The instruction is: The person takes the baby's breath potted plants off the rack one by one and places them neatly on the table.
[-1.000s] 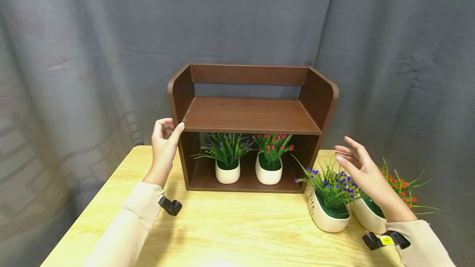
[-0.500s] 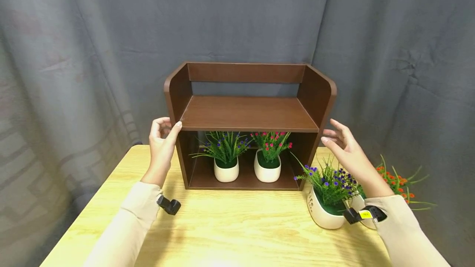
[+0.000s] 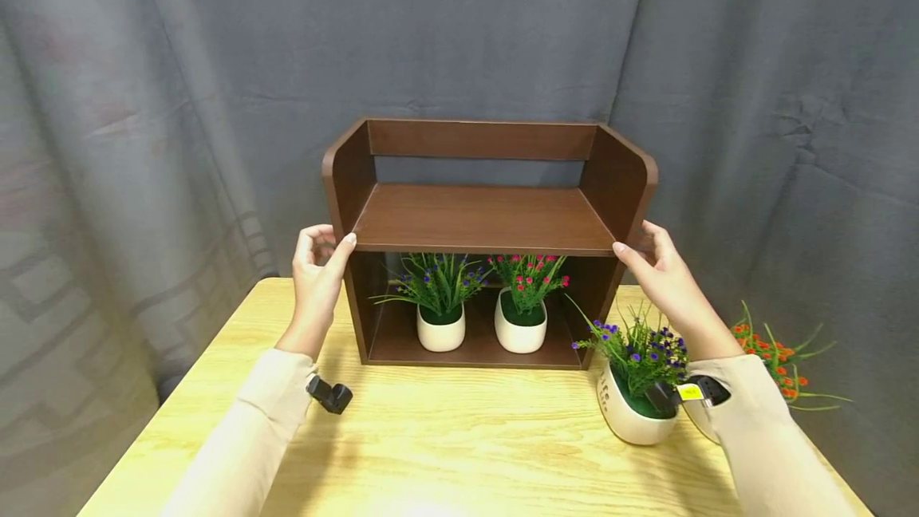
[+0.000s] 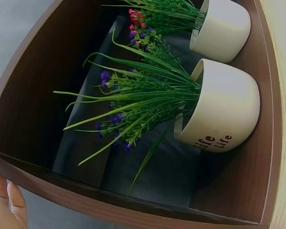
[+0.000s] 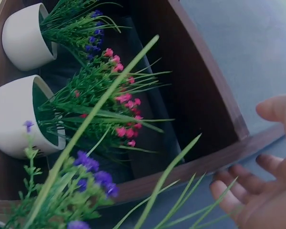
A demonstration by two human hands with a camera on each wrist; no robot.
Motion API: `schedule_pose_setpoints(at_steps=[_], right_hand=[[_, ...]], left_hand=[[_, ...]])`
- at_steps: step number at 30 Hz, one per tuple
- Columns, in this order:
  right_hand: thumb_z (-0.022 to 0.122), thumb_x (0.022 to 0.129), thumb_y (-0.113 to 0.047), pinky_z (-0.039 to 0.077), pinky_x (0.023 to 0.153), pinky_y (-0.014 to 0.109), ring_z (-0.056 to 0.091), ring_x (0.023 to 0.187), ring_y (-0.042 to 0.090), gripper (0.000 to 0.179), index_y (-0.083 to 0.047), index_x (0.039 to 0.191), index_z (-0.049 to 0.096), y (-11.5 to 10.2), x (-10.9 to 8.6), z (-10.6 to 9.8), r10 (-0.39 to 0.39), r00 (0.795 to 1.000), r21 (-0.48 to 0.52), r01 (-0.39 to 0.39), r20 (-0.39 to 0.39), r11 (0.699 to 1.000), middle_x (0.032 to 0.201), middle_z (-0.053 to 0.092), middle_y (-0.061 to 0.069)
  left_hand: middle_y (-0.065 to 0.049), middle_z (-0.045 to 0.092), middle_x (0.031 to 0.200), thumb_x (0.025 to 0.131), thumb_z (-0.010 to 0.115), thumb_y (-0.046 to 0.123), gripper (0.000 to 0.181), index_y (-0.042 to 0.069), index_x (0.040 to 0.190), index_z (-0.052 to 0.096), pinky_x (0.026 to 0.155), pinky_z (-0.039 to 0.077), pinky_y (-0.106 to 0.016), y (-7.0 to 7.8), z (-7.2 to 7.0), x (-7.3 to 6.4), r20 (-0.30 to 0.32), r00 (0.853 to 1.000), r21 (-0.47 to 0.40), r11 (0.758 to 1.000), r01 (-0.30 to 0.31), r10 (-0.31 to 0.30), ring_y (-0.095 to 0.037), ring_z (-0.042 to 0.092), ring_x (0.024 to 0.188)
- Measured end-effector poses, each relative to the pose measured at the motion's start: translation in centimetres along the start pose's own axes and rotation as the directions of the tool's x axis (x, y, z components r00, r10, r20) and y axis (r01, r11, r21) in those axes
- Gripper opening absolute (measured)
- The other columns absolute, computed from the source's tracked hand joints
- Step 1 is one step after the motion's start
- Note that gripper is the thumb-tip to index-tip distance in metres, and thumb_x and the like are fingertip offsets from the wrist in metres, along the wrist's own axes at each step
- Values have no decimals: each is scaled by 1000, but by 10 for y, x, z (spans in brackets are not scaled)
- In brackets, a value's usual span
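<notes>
A dark brown two-tier wooden shelf (image 3: 484,218) stands on the table, held at both sides. My left hand (image 3: 316,286) grips its left side panel, thumb on the front edge and fingers around the outside. On the opposite panel, my right hand (image 3: 671,286) has its thumb at the front edge and fingers against the outer face. In the lower tier are two white pots, one with a purple-flowered plant (image 4: 229,105) and one with a pink-flowered plant (image 5: 16,119).
Right of the shelf, a white pot of purple flowers (image 3: 632,421) stands on the wooden table (image 3: 445,437). An orange-flowered plant (image 3: 778,361) is partly hidden behind the right forearm. A grey curtain (image 3: 488,30) hangs close behind the shelf.
My right hand has moved left and forward from above the potted plants to the shelf's right side and taken hold of it. The left hand stays on the left side.
</notes>
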State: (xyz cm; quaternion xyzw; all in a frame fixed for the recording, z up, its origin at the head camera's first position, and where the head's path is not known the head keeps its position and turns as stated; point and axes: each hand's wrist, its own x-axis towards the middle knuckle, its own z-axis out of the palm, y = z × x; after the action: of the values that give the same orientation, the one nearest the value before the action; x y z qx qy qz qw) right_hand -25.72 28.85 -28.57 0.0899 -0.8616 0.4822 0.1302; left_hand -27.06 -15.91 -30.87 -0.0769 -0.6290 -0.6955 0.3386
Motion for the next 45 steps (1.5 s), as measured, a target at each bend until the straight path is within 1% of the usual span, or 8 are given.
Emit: schedule_pose_setpoints(at_steps=[2, 5, 8, 16, 20, 28, 37, 45], right_hand=[[50, 104, -43, 28, 107, 63, 30, 137, 48, 85, 0, 158, 1, -3, 3, 0, 3, 1000, -13, -3, -7, 1000, 151, 25, 33], [49, 104, -42, 41, 100, 45, 40, 129, 41, 80, 0, 157, 6, -4, 6, 1, -1, 1000, -26, 1, -14, 1000, 147, 31, 32], [49, 104, -41, 42, 89, 31, 44, 122, 36, 75, 0, 156, 12, -2, 9, 3, -5, 1000, -40, 4, -21, 999, 142, 37, 30], [49, 104, -42, 32, 100, 57, 38, 129, 44, 74, 0, 155, 17, 3, 14, 7, 6, 999, -32, -7, -37, 999, 142, 37, 31], [47, 105, -41, 28, 104, 61, 34, 132, 45, 71, 2, 153, 19, 3, 14, 8, -11, 999, -18, 11, -40, 1000, 143, 35, 32], [47, 105, -35, 36, 80, 37, 46, 103, 31, 54, 5, 140, 37, 5, 13, 11, -99, 989, -93, 89, -112, 992, 120, 48, 25], [47, 105, -35, 36, 83, 37, 47, 108, 35, 54, 5, 141, 35, 3, 14, 7, -100, 991, -116, 89, -88, 989, 125, 46, 25], [46, 106, -33, 36, 83, 36, 45, 111, 36, 55, 8, 139, 33, 2, 13, 6, -118, 991, -116, 111, -58, 987, 125, 44, 27]], left_hand=[[1, 52, 93, 91, 70, 3, 20, 9, 105, 56, 68, 37, -23, 0, 0, 0, -1, 1000, 5, 1000, 4, -4, -13, 47, 81], [2, 51, 93, 91, 70, 3, 21, 11, 104, 56, 67, 37, -23, 1, 0, 0, -4, 1000, 11, 1000, 15, -15, -13, 47, 81], [2, 51, 93, 91, 70, 3, 21, 12, 104, 56, 67, 37, -23, 0, 1, 0, -2, 1000, 9, 1000, 17, -17, -13, 47, 82], [2, 51, 92, 91, 70, 3, 21, 12, 103, 56, 68, 37, -23, 0, 2, 0, -10, 1000, 1, 1000, 10, -10, -12, 47, 81], [2, 51, 93, 91, 70, 3, 21, 10, 104, 56, 68, 37, -23, 0, 1, 0, -10, 1000, 5, 1000, 16, -16, -13, 47, 82], [1, 52, 92, 91, 70, 3, 20, 6, 105, 56, 69, 38, -24, 3, 2, -1, -12, 1000, 23, 1000, 11, -11, -14, 47, 82], [1, 52, 94, 92, 69, 3, 21, 3, 107, 55, 69, 38, -24, 3, 1, 0, 6, 1000, 41, 999, 5, -5, -14, 48, 82], [5, 52, 98, 93, 72, 12, 27, 4, 112, 55, 70, 39, -23, -29, -6, 9, -7, 1000, 74, 997, 13, -13, -13, 49, 86]])
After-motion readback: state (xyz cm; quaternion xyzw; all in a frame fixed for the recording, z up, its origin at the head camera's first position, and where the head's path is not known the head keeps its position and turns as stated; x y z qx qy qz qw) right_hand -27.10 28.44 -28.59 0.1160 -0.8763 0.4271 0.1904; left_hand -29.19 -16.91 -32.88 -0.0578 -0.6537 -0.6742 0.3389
